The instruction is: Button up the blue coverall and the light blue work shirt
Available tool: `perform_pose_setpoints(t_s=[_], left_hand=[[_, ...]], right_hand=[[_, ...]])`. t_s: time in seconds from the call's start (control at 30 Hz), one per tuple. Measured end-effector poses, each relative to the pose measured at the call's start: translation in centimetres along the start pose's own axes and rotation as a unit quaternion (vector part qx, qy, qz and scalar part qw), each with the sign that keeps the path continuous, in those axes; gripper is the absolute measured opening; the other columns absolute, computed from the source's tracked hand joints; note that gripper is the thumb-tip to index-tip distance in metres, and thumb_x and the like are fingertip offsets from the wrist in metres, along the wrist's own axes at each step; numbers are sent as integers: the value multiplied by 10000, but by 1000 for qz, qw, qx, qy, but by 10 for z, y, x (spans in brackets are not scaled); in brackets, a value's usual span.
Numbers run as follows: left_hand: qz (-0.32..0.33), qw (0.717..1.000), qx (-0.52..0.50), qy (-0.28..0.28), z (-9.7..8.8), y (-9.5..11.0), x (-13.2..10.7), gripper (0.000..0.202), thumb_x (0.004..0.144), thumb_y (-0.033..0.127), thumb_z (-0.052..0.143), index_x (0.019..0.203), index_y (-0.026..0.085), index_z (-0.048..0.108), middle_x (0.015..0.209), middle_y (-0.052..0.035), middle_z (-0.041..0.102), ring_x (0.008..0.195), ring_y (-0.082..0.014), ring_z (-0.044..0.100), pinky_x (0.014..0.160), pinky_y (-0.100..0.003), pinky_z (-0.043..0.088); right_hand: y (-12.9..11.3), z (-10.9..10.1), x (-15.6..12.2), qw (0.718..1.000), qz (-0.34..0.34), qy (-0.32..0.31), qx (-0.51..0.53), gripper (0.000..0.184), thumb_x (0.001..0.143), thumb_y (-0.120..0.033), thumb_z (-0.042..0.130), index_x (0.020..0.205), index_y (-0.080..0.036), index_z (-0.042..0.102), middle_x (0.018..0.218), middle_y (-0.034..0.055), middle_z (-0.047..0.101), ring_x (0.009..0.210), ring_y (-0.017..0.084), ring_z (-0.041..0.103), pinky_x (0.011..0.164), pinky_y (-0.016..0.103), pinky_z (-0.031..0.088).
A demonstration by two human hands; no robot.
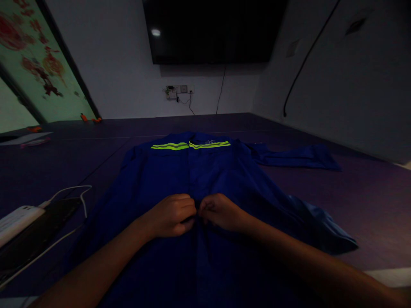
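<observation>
A dark blue work jacket lies spread out before me, its collar at the far end and yellow reflective strips across the chest. My left hand is closed on the jacket's front edge, near the middle of the opening. Close beside it, my right hand pinches the other front edge. The fingertips of both hands nearly meet. Whether a button or zipper sits between them is hidden. One sleeve stretches out to the right.
At the left lie a white power strip or charger, a dark phone-like slab and a white cable. Small orange objects sit by the far left wall. A large dark screen hangs on the wall ahead.
</observation>
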State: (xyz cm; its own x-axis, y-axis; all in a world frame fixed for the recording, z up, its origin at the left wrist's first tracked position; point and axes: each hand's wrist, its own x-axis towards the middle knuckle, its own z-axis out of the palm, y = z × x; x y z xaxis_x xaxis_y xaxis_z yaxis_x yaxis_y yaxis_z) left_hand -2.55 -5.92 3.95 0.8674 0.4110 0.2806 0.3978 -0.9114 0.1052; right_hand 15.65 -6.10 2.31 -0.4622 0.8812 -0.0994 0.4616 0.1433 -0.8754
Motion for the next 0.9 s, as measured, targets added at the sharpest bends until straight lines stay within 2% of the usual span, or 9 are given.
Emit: perform_pose_setpoints(t_s=[0.27, 0.37, 0.53, 0.7, 0.9], left_hand=[[7, 1000, -12, -11, 2, 1, 0, 69, 739, 121, 468, 713, 145, 527, 697, -23, 537, 661, -117, 472, 604, -238, 369], [14, 1000, -7, -10, 3, 1, -1, 76, 734, 112, 461, 706, 144, 524, 678, -17, 530, 641, -112, 465, 591, -233, 363], [31, 999, 12, 5, 2, 4, -1, 93, 737, 104, 449, 702, 135, 530, 657, -22, 530, 625, -114, 455, 576, -235, 354], [43, 999, 14, 4, -2, 5, 0, 119, 724, 91, 446, 678, 142, 543, 635, -18, 533, 613, -113, 446, 572, -233, 350], [22, 999, -16, -22, -2, 4, 0, 124, 712, 86, 468, 661, 148, 563, 624, -11, 550, 613, -105, 466, 574, -221, 351]], right_hand=[[-2, -1, -1, 1000, 13, -16, -2, 93, 694, -127, 477, 637, -145, 549, 494, -44, 552, 390, 34, 440, 372, 128, 305], [-3, -2, 0, 999, 38, -27, 4, 90, 700, -138, 471, 652, -141, 547, 465, -57, 531, 349, 25, 405, 340, 123, 275], [-4, -2, 2, 986, 122, -71, 88, 119, 711, -179, 450, 608, -151, 503, 394, -76, 472, 258, 35, 330, 265, 148, 235], [-3, -5, 1, 960, 167, -102, 202, 148, 672, -191, 496, 535, -145, 464, 395, -66, 450, 283, 24, 305, 258, 134, 217], [-3, -6, 1, 942, 209, -124, 232, 135, 662, -169, 504, 538, -145, 454, 380, -69, 434, 282, 20, 277, 259, 125, 170]])
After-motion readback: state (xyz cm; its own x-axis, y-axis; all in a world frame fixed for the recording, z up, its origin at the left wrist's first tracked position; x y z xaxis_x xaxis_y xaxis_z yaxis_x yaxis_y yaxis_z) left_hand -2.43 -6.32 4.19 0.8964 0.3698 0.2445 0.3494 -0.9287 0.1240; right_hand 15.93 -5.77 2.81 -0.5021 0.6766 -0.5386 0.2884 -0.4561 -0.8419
